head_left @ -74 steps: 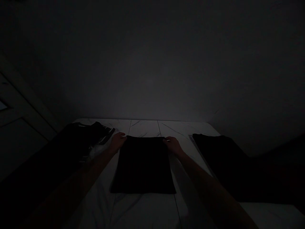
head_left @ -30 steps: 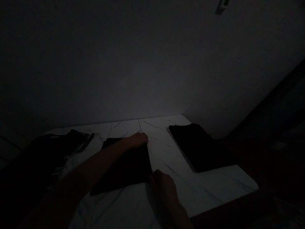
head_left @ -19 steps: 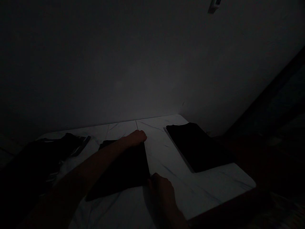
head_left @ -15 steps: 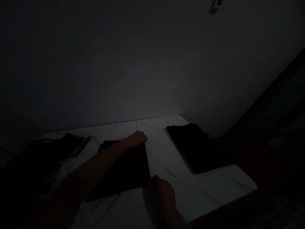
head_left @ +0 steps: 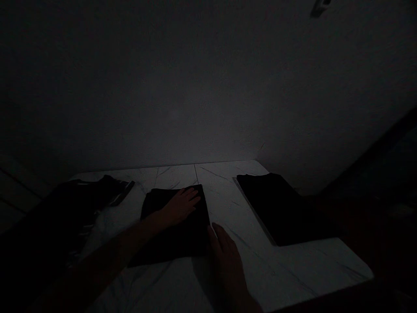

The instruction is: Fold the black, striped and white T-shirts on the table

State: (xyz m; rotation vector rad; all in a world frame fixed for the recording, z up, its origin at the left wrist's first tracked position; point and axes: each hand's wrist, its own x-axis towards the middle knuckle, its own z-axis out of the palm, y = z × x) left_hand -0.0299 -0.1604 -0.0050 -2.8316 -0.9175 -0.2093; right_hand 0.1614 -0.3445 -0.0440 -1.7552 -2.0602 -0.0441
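A folded black garment lies flat in the middle of the white marbled table. Across its upper right part rests my left hand, palm down with the fingers spread. My right hand is at the garment's right edge, fingers stretched out and the fingertips by the fabric. Neither hand grips anything that I can see. The scene is very dark, so folds and seams in the black cloth do not show.
On the right of the table lies another folded black garment with a pale strip along its left edge. A black shirt with light-striped trim is spread at the left. A grey wall rises behind the table.
My left hand has let go of the garment's far right corner and now lies flat on it. My right hand has opened and moved slightly up along the right edge. The view has shifted left.
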